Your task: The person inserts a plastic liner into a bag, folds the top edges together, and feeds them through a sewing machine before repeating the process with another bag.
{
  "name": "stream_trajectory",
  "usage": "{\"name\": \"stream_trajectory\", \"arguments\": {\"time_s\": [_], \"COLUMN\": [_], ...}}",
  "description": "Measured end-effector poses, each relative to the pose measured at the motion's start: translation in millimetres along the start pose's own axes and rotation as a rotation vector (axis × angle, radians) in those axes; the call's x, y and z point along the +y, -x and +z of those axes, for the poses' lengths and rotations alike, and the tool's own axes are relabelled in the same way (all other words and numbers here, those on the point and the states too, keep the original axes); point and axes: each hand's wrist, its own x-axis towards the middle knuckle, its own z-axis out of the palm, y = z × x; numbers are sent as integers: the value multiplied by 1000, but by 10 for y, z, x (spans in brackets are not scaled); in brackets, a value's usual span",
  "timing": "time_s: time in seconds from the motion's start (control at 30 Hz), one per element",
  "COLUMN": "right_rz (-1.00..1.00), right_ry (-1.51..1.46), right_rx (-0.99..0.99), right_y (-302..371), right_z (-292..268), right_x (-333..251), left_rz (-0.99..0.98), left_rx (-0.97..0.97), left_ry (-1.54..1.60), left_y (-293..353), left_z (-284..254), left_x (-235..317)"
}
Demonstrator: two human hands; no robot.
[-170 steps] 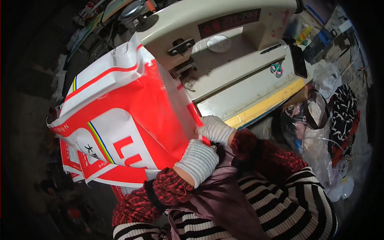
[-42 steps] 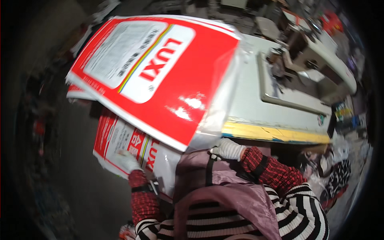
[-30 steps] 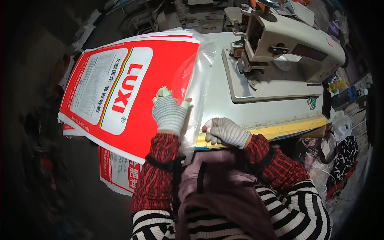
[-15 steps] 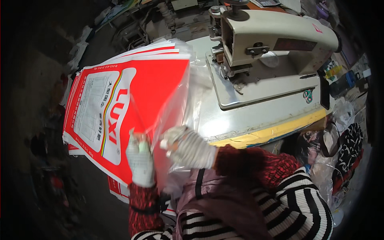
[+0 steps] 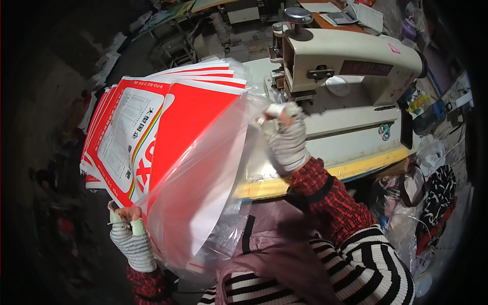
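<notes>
A stack of red and white printed sacks (image 5: 203, 122) fans out on the left, with clear plastic liners trailing from it. My left hand (image 5: 133, 236), in a fingertip-less knit glove, pinches the near lower edge of the top sack, which bows upward. In the same kind of glove, my right hand (image 5: 288, 140) is closed at the upper right end of a clear plastic liner (image 5: 203, 168), beside the sewing machine (image 5: 351, 61). The liner stretches slantwise between my hands over the sack. Exactly how much film sits in the right fingers is partly hidden.
Small scissors (image 5: 384, 132) and a dark phone (image 5: 406, 129) lie at the machine table's right end. Yellow tape (image 5: 356, 163) covers the table's near edge. Bags and plastic (image 5: 406, 203) crowd the right side. A calculator (image 5: 341, 18) rests behind the machine.
My left hand has moved left and nearer, to the sack's lower edge. My right hand has gone up and right toward the machine, spreading the liner. The top sack now bends upward.
</notes>
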Motion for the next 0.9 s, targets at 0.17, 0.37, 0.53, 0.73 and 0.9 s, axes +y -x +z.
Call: {"name": "stream_trajectory", "arguments": {"time_s": [0.17, 0.37, 0.53, 0.73, 0.9], "right_rz": [-44, -454, -96, -820, -795], "right_ry": [121, -65, -6, 1201, 327], "right_rx": [65, -628, -337, 115, -179], "right_y": [-269, 297, -213, -727, -629], "right_z": [-66, 330, 143, 321, 336], "right_x": [-1, -281, -174, -211, -658], "left_rz": [56, 182, 308, 527, 451], "left_rx": [30, 162, 137, -9, -64], "left_ry": [-24, -52, -371, -646, -758], "left_y": [53, 127, 343, 720, 942], "left_z": [-69, -266, -406, -455, -764], "left_x": [-34, -260, -316, -476, -329]}}
